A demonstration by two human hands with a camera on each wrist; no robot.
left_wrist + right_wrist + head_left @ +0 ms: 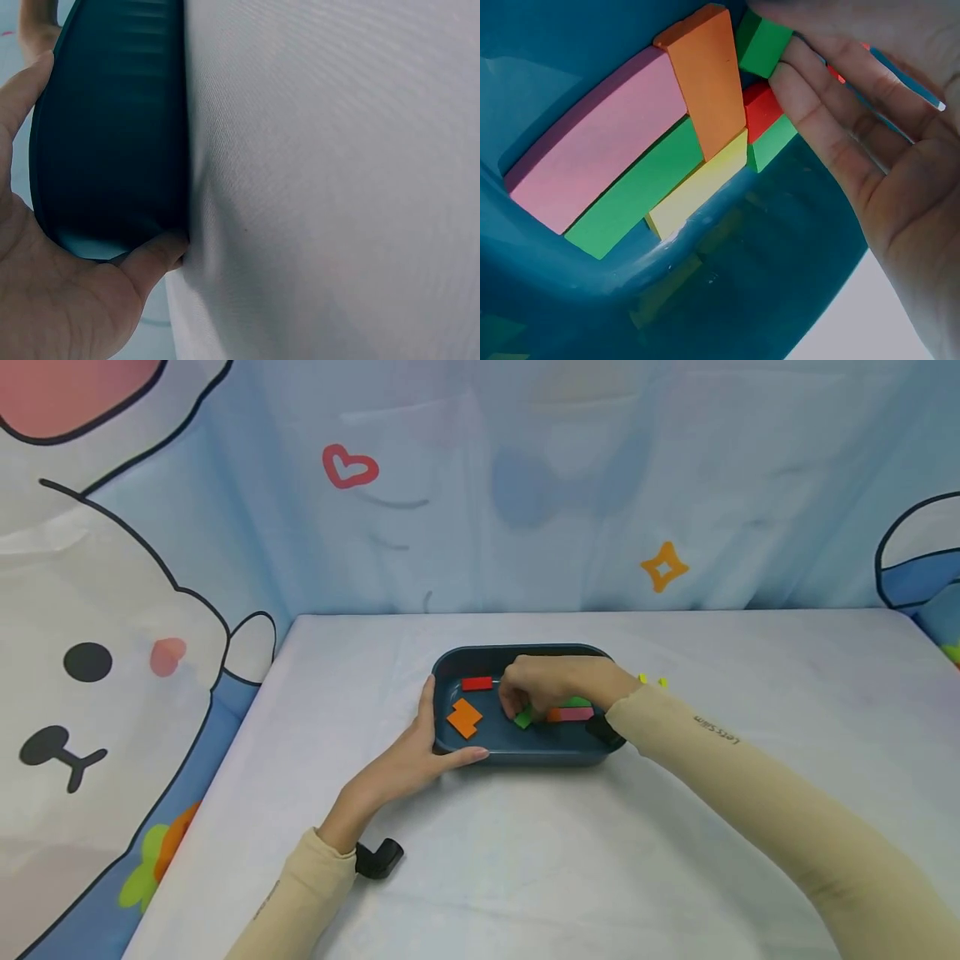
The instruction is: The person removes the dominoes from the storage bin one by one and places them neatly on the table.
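Observation:
A dark blue-green tray (540,758) stands on the white-covered table. My left hand (412,752) grips its left end, with the fingers along the side and the thumb on the near rim. In the left wrist view, the hand (67,292) wraps round the tray's end (112,135). My right hand (543,683) reaches into the tray and pinches a small green block (763,45) at its fingertips. Beside that hand lie a pink block (600,139), an orange block (705,82), a long green block (637,187), a yellow block (697,184) and a red block (762,109).
At the tray's left part are an orange stepped piece (465,718) and a red block (477,683). Small yellow pieces (662,682) show beyond the right sleeve, outside the tray. A black device (378,858) sits at the left wrist. A printed curtain (480,527) hangs behind the table.

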